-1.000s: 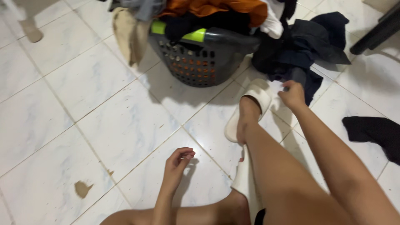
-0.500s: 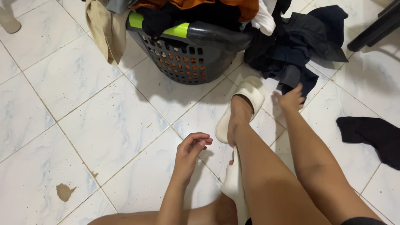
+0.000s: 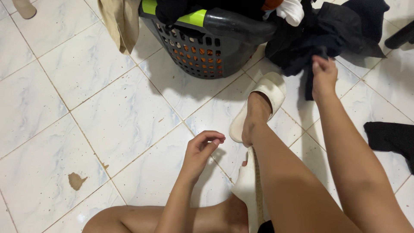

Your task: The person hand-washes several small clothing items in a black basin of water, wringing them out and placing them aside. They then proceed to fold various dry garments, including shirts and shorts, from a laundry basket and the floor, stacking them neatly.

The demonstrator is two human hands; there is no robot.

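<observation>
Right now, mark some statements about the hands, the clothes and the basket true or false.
1. The right hand grips a dark garment beside the basket. True.
2. The left hand holds a white shirt. False: it is empty, fingers loosely curled above the floor.
3. The basket lies tipped over and empty. False: it stands upright, full of clothes.
4. A beige cloth hangs over the basket's rim. True.
5. A black garment lies apart on the tiles at the right. True.
</observation>
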